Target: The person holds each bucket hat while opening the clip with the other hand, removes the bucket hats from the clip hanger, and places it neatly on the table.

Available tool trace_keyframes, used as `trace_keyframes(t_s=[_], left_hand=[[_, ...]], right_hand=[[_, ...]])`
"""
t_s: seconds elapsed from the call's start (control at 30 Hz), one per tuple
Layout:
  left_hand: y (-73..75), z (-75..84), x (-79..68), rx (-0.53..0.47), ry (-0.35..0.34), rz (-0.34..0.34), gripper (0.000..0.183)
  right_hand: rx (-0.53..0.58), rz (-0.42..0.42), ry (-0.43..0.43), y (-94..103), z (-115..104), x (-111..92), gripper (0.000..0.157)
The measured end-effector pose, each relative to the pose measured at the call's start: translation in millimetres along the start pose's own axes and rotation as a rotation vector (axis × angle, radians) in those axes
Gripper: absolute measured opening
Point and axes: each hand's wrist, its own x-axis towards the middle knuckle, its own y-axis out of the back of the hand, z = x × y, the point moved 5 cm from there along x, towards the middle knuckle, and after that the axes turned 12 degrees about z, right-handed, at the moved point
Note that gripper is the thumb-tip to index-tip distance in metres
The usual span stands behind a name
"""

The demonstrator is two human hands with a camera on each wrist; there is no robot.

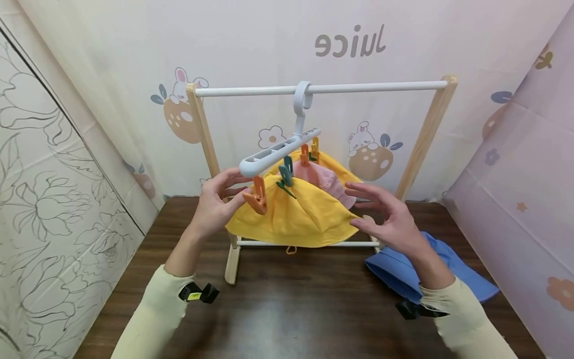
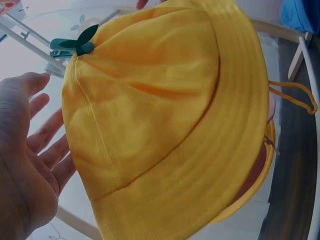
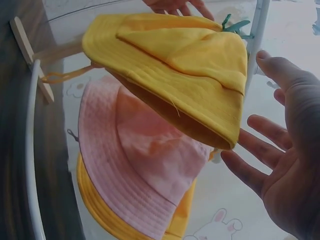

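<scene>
A yellow bucket hat (image 1: 296,214) with a green leaf on its crown hangs from a grey-white hanger (image 1: 278,152) by a teal clip (image 1: 286,173). Behind it hang a pink hat (image 1: 329,183) and another yellow hat (image 1: 343,167), also on clips. My left hand (image 1: 217,204) is at the front hat's left side, fingers spread, close to an orange clip (image 1: 257,199) with no hat in it. On the other side my right hand (image 1: 387,217) is held with fingers apart beside the brim. In the right wrist view its fingertips (image 3: 230,156) are near the brim's edge; contact is unclear.
The hanger's hook sits on the white top bar (image 1: 372,88) of a wooden rack (image 1: 423,139). A blue hat (image 1: 457,264) lies on the dark wooden table (image 1: 287,309) at the right, partly under my right forearm. A printed curtain (image 1: 251,45) stands behind.
</scene>
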Motion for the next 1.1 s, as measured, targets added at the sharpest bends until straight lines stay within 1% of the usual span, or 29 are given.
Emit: trace_keyframes(t_s=[0.17,0.3,0.47,0.67,0.83,0.97,1.1], left_hand=[[-4.6,5.0,3.5,-0.014,0.009,-0.005,0.049],[-8.4,8.2,6.1,-0.011,0.019,-0.015,0.052],[-12.3,9.1,7.2,-0.029,0.022,-0.032,0.055],[-15.9,10.6,9.5,-0.028,0.027,-0.044,0.053],[-19.2,11.7,13.8,-0.007,0.048,-0.096,0.054],[-21.3,11.7,19.6,-0.031,0.07,-0.137,0.055],[-23.2,11.4,24.4,-0.059,0.094,-0.153,0.055]], right_hand=[[0.034,-0.021,-0.01,-7.8,-2.6,1.2,0.079],[0.03,-0.023,0.002,-10.9,-4.9,2.8,0.079],[0.028,-0.021,0.016,-14.2,-7.3,4.9,0.079],[0.041,-0.047,0.014,-21.8,-8.6,7.2,0.076],[0.029,-0.049,0.012,-25.6,-10.2,9.3,0.077],[0.036,-0.042,0.013,-27.7,-9.9,11.8,0.084],[0.047,-0.04,0.004,-30.5,-8.9,14.4,0.087]])
